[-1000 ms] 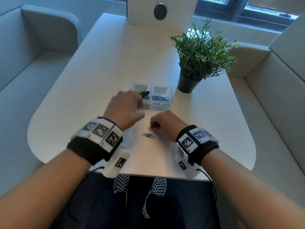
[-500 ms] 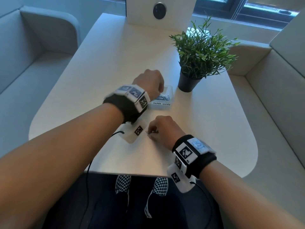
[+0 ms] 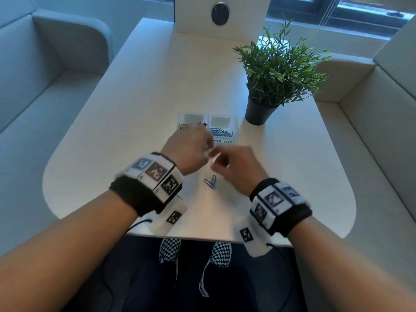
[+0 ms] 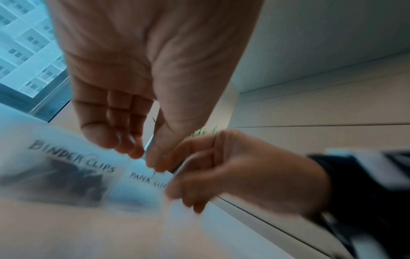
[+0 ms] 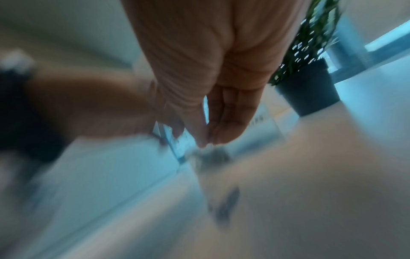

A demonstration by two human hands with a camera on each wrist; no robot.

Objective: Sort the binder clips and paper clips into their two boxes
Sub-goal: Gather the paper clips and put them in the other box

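Two clear boxes stand side by side: the binder clips box (image 3: 192, 119) with dark clips on the left, and the paper clips box (image 3: 221, 121) with blue clips on the right. My left hand (image 3: 208, 152) and right hand (image 3: 217, 162) meet just in front of them, above the table. In the left wrist view my right hand (image 4: 199, 175) pinches a thin silver paper clip (image 4: 185, 163). My left hand (image 4: 148, 157) has thumb and fingertips pinched together, with a bit of wire showing below them. Two blue paper clips (image 3: 210, 182) lie on the table under the hands.
A potted plant (image 3: 276, 75) in a dark pot stands right of the boxes. A white panel (image 3: 220, 16) with a round dark lens rises at the table's far end. Sofa seats flank the white table (image 3: 135, 109). The table's near edge runs just under my wrists.
My left hand has come back from over the boxes toward me. My right hand has lifted off the table with its clip, and the two hands now meet.
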